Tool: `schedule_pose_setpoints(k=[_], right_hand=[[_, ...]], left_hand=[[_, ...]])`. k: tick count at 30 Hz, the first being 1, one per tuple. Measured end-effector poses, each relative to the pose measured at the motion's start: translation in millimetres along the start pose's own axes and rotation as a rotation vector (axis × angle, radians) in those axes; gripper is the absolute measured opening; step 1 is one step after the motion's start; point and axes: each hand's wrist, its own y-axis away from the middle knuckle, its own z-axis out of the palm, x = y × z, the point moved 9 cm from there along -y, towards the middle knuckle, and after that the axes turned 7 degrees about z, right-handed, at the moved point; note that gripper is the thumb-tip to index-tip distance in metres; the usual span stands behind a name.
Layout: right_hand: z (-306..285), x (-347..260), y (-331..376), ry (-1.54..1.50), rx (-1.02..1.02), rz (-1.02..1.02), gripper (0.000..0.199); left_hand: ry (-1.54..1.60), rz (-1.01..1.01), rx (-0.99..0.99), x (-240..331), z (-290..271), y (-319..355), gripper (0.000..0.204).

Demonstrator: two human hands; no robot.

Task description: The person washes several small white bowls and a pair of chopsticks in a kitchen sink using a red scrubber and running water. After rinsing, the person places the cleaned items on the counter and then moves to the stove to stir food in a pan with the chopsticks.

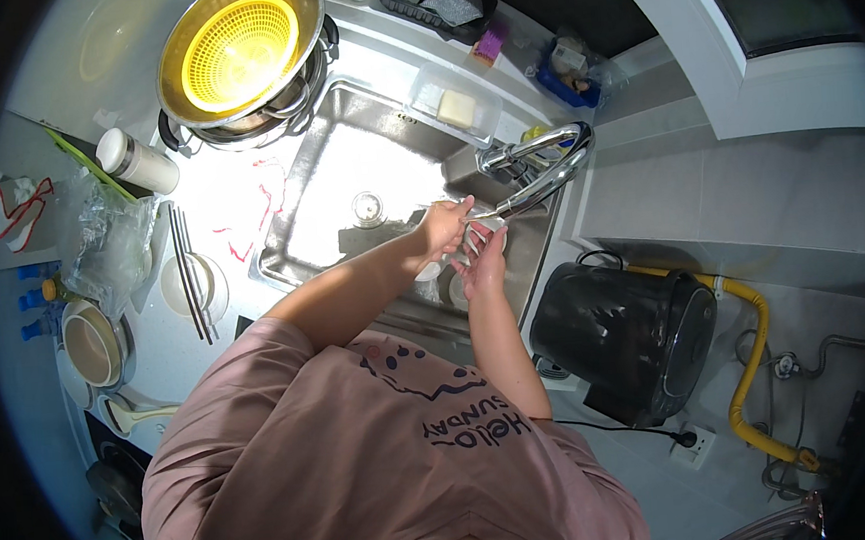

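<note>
Cupping a small whitish object in the loosely bent right hand, beside the curled left hand of unclear grip, near a curved chrome faucet

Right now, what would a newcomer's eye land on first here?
Probably the bright yellow basket, sitting in a metal bowl at upper left. Next, the left hand and right hand, close together at the chrome faucet's tip over the glaring sink. Far right, a yellow hose runs past a bulky black object.
</note>
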Motion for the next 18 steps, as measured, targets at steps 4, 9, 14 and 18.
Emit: schedule_pose_setpoints(k=[4,9,14,18], right_hand=[[1.8,0.9,-2.1,-0.014,0.009,-0.011,0.062],[7.2,3.8,-4.5,-0.014,0.024,0.001,0.059],[3.4,-0.4,-4.5,0.039,0.069,-0.020,0.057],[2.5,-4.9,-1.3,0.134,0.086,-0.068,0.048]], left_hand=[[-0.019,-0.010,-0.033,-1.9,-4.7,1.5,0.046],[-0.090,0.049,-0.009,-20.1,-24.1,-23.4,0.045],[-1.524,0.989,0.048,-11.6,-64.5,-27.0,0.032],[-0.999,0.658,-0.085,-54.0,-191.0,-54.4,0.034]])
